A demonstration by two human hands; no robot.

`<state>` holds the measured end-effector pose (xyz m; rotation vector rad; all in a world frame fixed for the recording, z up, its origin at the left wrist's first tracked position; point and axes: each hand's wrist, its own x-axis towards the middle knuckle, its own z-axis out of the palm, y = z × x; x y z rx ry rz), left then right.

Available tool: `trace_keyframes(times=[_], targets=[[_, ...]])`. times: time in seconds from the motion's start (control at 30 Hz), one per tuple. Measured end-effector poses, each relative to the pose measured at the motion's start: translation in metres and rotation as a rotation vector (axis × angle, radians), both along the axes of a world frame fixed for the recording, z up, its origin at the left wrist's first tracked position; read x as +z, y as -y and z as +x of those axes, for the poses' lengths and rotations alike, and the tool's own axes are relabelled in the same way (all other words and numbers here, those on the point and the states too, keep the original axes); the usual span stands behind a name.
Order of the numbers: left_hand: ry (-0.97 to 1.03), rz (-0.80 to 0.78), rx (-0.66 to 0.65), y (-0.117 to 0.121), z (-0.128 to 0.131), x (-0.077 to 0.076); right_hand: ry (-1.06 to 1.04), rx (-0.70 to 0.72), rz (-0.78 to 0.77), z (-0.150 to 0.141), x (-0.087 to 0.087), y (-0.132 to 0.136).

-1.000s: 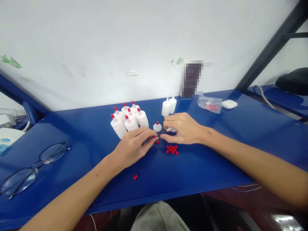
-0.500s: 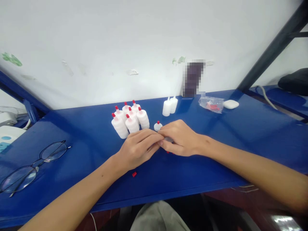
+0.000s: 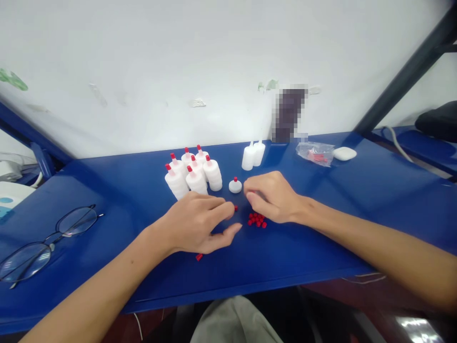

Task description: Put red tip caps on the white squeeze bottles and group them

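Small red plastic caps [image 3: 257, 220] lie in a loose cluster just to the near side of the right hand [image 3: 276, 197]. That hand has its fingers curled in toward the thumb, with a trace of red between them; whether it grips anything, I cannot tell. The left hand [image 3: 200, 224] has its thumb and index finger parted, and a single red cap [image 3: 236, 208] sits right by the index fingertip. A short red plastic piece [image 3: 199, 257] lies nearer the table edge, just below the left hand.

Between the hands, slightly beyond their fingertips, rests a round white plastic piece with a red tip [image 3: 235, 186]. White plastic bottles with red tips [image 3: 214, 174] stand grouped beyond the left hand; two white bottles with bare spouts [image 3: 248, 158] stand beyond the right. Farther to the right hand's outer side are a clear plastic bag with red pieces inside [image 3: 312, 153] and a smooth white rounded case [image 3: 344, 153]. Dark-framed glasses [image 3: 76, 222] lie well left of the left hand.

The glossy blue tabletop [image 3: 303, 257] meets a white wall [image 3: 143, 71] with flaking patches. A dark slanted post [image 3: 403, 78] rises at right; dark red floor [image 3: 385, 305] shows below.
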<state>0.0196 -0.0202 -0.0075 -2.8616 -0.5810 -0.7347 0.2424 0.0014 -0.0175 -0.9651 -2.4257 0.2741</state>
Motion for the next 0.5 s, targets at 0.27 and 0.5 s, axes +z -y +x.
trace_keyframes(times=[0.27,0.5], targets=[[-0.430,-0.728,0.248,0.009,-0.027,0.022,-0.031,-0.212,0.004,0.012,0.000,-0.016],[-0.556,-1.032,0.289,0.002,-0.028,0.033,-0.023,-0.173,-0.045,0.011,-0.008,-0.025]])
